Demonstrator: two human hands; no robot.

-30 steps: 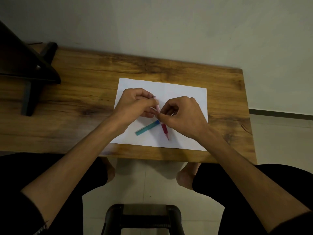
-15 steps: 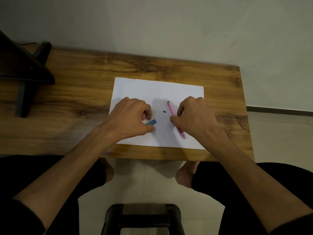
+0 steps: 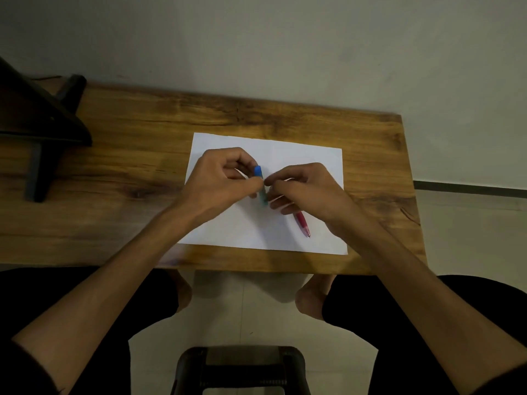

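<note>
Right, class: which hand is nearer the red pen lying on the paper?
Right. The right hand covers the upper end of the red pen, hiding it. The left hand grips the blue pen, off to the left of it.

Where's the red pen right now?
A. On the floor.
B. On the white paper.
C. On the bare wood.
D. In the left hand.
B: the red pen lies flat on the white paper, its upper end hidden by the right hand; the left hand holds a blue-green pen instead.
</note>
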